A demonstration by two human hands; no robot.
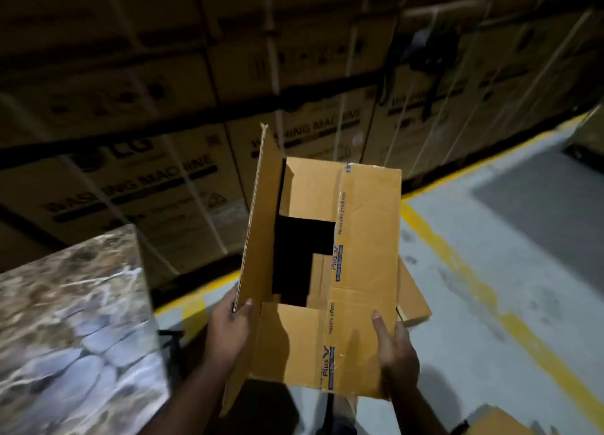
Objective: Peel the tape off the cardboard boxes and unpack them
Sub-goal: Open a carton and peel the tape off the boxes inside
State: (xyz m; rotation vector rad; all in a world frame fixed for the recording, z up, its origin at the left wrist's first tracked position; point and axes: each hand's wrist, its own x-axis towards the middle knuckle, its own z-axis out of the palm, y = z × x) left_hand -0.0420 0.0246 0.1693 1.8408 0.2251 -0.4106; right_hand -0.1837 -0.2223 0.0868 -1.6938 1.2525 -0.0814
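Left hand, lower centre of the frame: fingers wrapped behind the raised side flap, thumb hooked over its near edge, so it pinches that flap's lower corner. Right hand, lower right of centre: thumb laid flat and pointing up along the top panel, fingers curled under the near right edge, gripping it. Between the two hands sits the cardboard box, held up in the air at centre frame, tilted away from the person, its flaps partly open around a dark gap in the middle. A strip of clear printed tape runs lengthwise down the top panel and is not yet peeled. Whether anything lies inside cannot be told; the gap is black. Risks, as I judge them: the box hangs from one flap corner and one edge, so the flap could fold or tear at its crease and let the box swing down; if there are contents, they could slide out through the gap given the tilt. The tape, if pulled quickly, may strip the paper facing or snap short. Further out: another flat piece of cardboard lies just beneath on the grey floor, a trip or slip point near the yellow line. A shiny wrapped block stands at lower left, close to the left elbow; stacked washing machine cartons fill the upper frame.
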